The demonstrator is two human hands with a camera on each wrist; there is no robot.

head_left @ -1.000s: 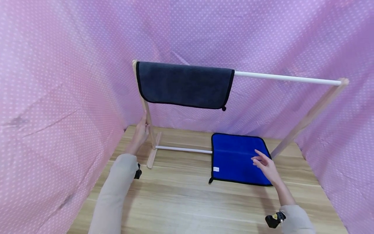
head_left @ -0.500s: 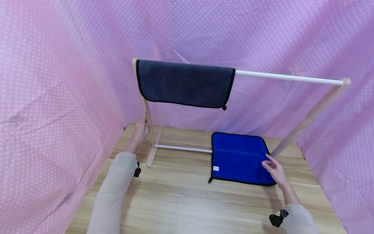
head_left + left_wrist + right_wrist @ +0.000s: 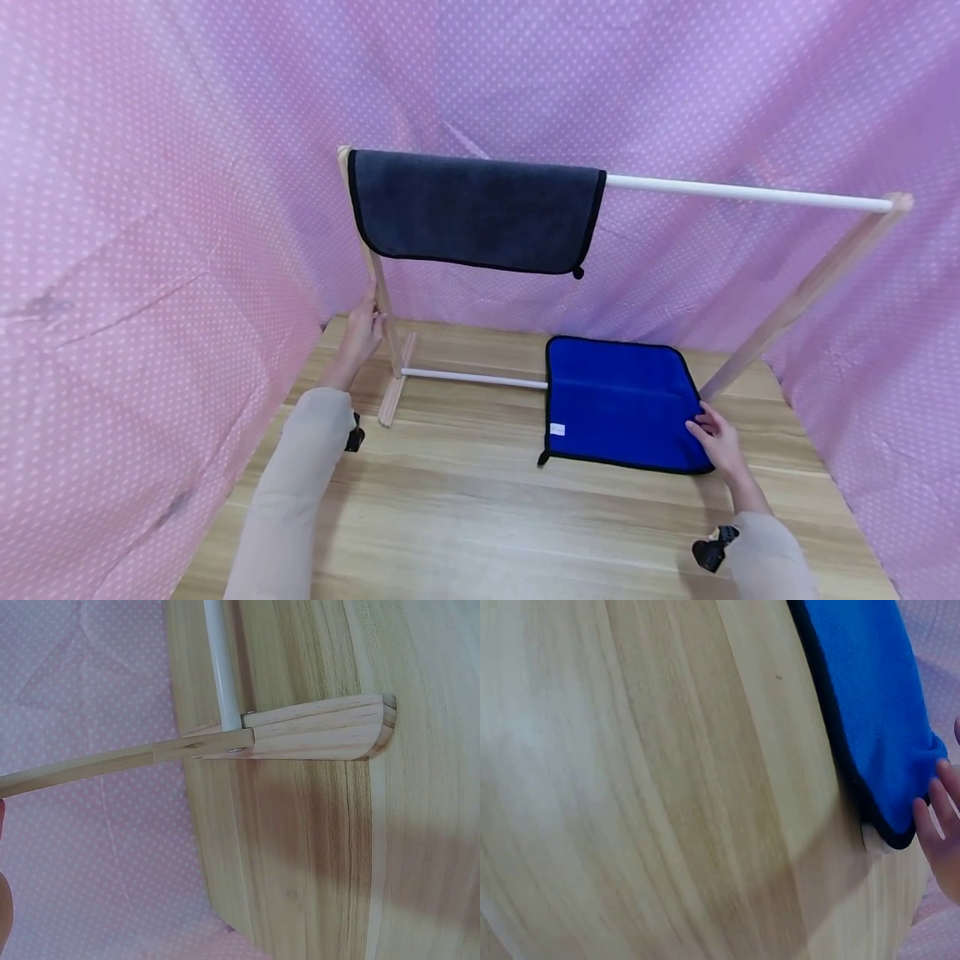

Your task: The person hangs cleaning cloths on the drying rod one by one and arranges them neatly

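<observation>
In the head view, a wooden rack with white bars (image 3: 750, 195) stands on the table. My left hand (image 3: 362, 333) holds its left post (image 3: 386, 312) at mid height, thumb at the front; in the left wrist view only bits of this hand show at the edge. A dark grey towel (image 3: 476, 212) with black edging hangs over the left half of the top bar. The blue towel (image 3: 622, 408) lies spread across the lower bar, reaching the right post. My right hand (image 3: 722, 442) touches its right edge with loosely extended fingers (image 3: 924, 825), near a towel corner.
The lower white bar (image 3: 480, 379) runs just above the wooden table (image 3: 480, 517) and passes under the blue towel. The rack's left foot (image 3: 392, 404) sits near the left hand. Pink dotted curtain (image 3: 487, 75) encloses the sides and back.
My right hand has moved right, from above the blue towel to its right edge. My left hand has stayed on the left post, and both towels lie much as before.
</observation>
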